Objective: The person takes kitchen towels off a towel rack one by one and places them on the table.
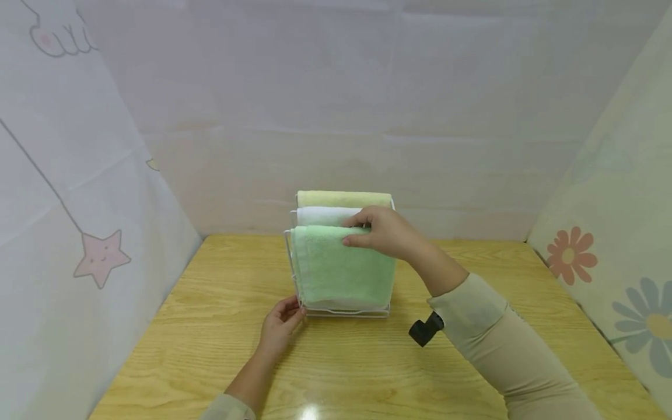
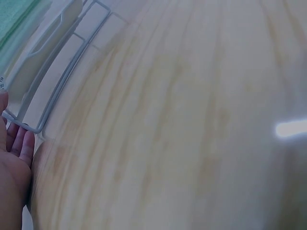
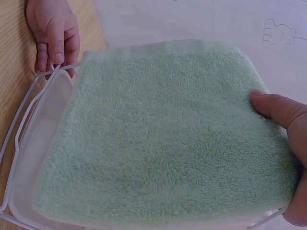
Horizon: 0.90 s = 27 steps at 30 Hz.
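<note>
A folded green towel (image 1: 343,271) stands upright in the front slot of a white wire rack (image 1: 346,315). My right hand (image 1: 385,233) pinches its top edge, thumb on the front face and fingers behind; the right wrist view shows that thumb (image 3: 278,108) on the terry cloth. Behind it in the rack stand a folded white towel (image 1: 322,216) and, farthest back, a yellow towel (image 1: 343,199). My left hand (image 1: 279,326) holds the rack's front left lower corner, thumb on the wire (image 3: 53,74) and fingers beneath or behind it.
The rack stands on a wood-grain table (image 1: 220,291) near its far side. Pale cloth walls close in the back, the left with a pink star (image 1: 102,256), and the right with printed flowers (image 1: 572,255). A black wrist device (image 1: 426,329) hangs at the right cuff.
</note>
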Each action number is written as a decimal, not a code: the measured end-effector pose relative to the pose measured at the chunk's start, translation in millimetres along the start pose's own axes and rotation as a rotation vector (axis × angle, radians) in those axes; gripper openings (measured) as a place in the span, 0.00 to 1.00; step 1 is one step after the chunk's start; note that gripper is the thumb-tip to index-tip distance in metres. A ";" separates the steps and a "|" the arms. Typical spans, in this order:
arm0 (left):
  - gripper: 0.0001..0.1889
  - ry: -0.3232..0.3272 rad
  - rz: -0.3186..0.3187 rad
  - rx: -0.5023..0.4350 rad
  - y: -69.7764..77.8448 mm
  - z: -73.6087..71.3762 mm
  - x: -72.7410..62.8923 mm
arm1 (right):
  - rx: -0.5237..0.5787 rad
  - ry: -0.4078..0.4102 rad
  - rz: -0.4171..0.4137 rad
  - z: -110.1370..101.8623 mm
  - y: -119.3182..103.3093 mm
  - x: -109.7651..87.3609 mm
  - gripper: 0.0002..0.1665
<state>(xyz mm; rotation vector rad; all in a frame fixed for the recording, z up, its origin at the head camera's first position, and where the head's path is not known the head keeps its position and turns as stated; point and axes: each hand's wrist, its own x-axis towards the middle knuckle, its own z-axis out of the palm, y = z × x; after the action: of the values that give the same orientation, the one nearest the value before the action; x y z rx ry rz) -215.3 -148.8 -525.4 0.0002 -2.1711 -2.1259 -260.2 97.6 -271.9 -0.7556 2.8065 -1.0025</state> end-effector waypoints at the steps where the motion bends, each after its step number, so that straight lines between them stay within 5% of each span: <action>1: 0.21 0.002 -0.002 0.001 0.1 0.3 -0.4 | -0.006 0.003 -0.004 0.1 0.1 0.0 0.21; 14: 0.22 -0.009 -0.027 -0.007 -1.5 0.3 0.3 | 0.102 0.125 -0.089 -4.0 4.0 -0.2 0.12; 19: 0.23 -0.001 -0.028 0.018 -1.9 0.4 1.6 | 0.110 0.152 -0.162 -11.0 2.2 0.9 0.13; 27: 0.22 0.007 -0.038 0.030 -3.3 0.3 2.2 | 0.091 0.167 -0.147 -26.4 -7.4 1.8 0.18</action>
<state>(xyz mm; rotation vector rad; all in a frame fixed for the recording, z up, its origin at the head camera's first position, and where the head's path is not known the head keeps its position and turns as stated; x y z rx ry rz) -217.8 -148.7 -528.6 0.0514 -2.2167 -2.1098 -264.4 107.1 -246.5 -0.9196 2.8525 -1.2632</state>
